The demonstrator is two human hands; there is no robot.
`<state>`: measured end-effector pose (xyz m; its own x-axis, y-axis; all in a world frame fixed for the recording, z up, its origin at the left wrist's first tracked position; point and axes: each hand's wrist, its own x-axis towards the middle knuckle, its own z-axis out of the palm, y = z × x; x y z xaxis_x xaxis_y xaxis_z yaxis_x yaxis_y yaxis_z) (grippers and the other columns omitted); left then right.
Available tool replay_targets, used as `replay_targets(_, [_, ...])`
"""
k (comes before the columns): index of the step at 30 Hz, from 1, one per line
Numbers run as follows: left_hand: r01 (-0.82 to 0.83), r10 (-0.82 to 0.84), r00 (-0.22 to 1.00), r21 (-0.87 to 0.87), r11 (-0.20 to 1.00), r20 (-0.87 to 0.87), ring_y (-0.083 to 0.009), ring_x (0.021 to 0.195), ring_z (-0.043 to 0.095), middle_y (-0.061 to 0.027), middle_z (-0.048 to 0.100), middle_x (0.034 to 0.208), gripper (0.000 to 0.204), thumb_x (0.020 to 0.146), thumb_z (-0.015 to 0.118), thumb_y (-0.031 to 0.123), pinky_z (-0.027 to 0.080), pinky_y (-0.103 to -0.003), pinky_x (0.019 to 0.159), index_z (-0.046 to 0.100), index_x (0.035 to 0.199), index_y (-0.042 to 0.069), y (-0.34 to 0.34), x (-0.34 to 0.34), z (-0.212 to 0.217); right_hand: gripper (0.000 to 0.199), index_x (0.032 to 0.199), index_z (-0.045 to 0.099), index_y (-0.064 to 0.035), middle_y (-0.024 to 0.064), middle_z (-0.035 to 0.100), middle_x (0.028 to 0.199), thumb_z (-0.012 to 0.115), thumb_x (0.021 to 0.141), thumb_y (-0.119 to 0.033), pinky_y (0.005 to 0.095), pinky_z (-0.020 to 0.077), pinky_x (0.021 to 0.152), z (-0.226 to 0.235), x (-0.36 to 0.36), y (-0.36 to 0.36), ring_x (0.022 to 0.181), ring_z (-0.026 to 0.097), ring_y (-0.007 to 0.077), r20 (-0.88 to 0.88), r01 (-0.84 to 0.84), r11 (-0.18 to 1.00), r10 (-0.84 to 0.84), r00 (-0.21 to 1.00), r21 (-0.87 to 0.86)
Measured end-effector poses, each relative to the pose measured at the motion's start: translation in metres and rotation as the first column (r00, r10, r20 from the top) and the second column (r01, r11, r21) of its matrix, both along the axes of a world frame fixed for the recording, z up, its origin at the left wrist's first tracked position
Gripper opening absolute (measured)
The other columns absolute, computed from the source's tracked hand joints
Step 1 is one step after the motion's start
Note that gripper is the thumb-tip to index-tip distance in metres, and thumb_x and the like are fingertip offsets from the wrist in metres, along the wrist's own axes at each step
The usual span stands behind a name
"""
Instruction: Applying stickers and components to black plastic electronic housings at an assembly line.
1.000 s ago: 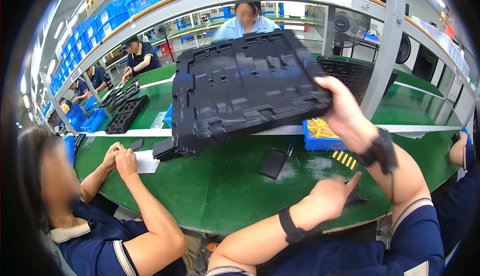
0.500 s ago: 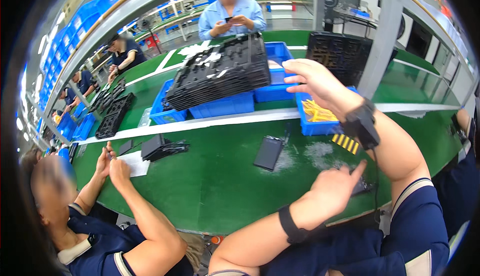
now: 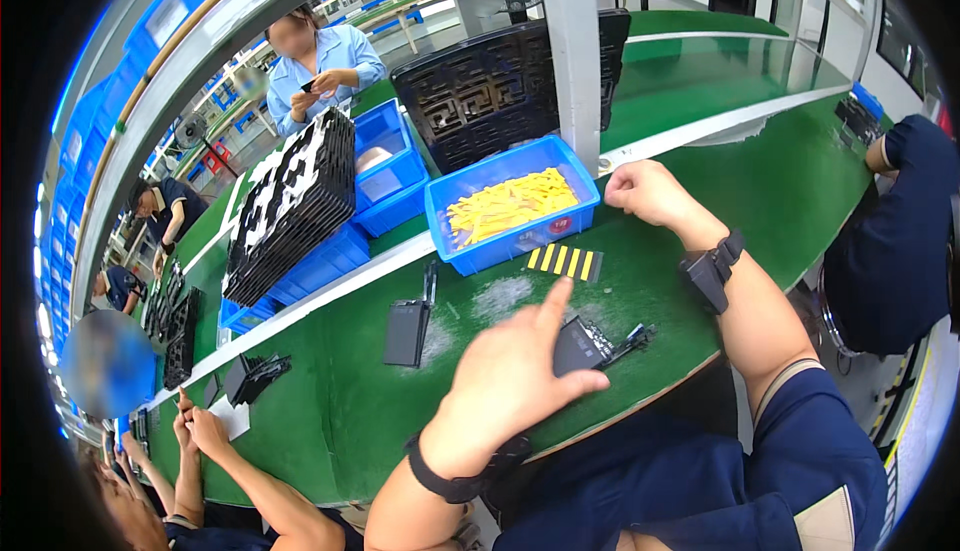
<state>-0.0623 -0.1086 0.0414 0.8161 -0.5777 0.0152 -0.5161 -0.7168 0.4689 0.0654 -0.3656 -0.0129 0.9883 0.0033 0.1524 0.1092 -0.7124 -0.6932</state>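
My left hand rests on the green table, thumb and forefinger around a small black part with a thin flex piece trailing to its right. My right hand hovers as a loose fist beside the right end of a blue bin of yellow strips, with nothing seen in it. A stack of black moulded trays lies tilted on blue crates further left, clear of both hands.
A flat black panel and a yellow-and-black striped card lie between the bin and my left hand. A white post rises behind the bin, a black tray leaning by it. Seated people flank me, left and right.
My right hand carried the stack of black trays away from me, set it on the blue crates and drew back to the bin of yellow strips. My left hand stayed on the small part.
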Motion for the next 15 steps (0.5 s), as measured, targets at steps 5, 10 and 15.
replay_targets(5, [-0.176,0.202,0.971,-0.191,0.966,0.128,-0.0255,0.084,0.063,-0.0154,0.063,0.095,0.055,0.071,0.072,0.026,0.05,-0.035,0.075,0.053,0.118,0.003,0.018,0.024,0.005,0.015,0.072,0.065,-0.0028,0.0141,0.063,0.068,0.061,0.069,-0.017,0.0349,0.0481,0.061,0.017,-0.023,0.022,0.064,0.062,0.0257,0.208,-0.093,0.995,0.096,0.973,-0.025])
replay_targets(10, [-0.305,0.328,0.945,-0.438,0.846,-0.024,-0.0134,0.074,0.061,-0.0078,0.065,0.084,0.031,0.076,0.067,0.007,0.049,-0.026,0.068,0.06,0.106,0.001,0.022,0.049,-0.012,0.024,0.078,0.064,-0.0025,0.0103,0.059,0.074,0.067,0.069,-0.025,0.0355,0.0485,0.065,0.004,-0.04,0.044,0.071,0.06,0.025,0.092,-0.318,0.885,0.368,0.925,-0.339])
replay_targets(15, [-0.281,0.304,0.952,-0.469,0.837,-0.028,-0.0163,0.08,0.062,-0.0096,0.064,0.089,0.03,0.075,0.066,0.006,0.05,-0.027,0.07,0.061,0.104,0.001,0.02,0.054,-0.036,0.038,0.081,0.061,0.0019,0.0145,0.057,0.085,0.072,0.068,-0.032,0.0387,0.0473,0.075,-0.006,-0.051,0.066,0.085,0.057,0.0294,0.09,-0.225,0.838,0.308,0.947,-0.497])
